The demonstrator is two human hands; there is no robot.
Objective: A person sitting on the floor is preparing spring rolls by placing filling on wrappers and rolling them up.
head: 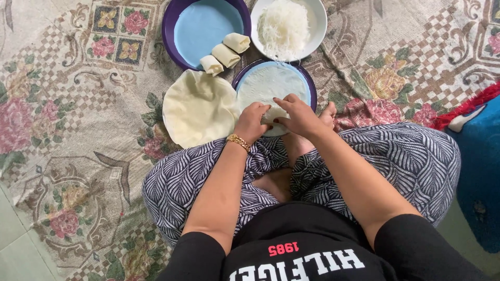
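I sit cross-legged on a patterned floor mat. A thin round wrapper point(271, 83) lies on a purple-rimmed plate point(310, 83) in front of my knees. My left hand point(252, 122) and my right hand point(298, 115) both press on the wrapper's near edge, folding it over something hidden under my fingers. A gold bracelet sits on my left wrist. A stack of pale wrappers point(199, 108) lies just left of the plate, on the mat.
A second purple plate point(173, 31) at the back holds three finished rolls point(225, 54). A white bowl point(317, 23) of thin white noodles point(284, 26) stands to its right. A blue cushion point(482, 166) lies at the right edge.
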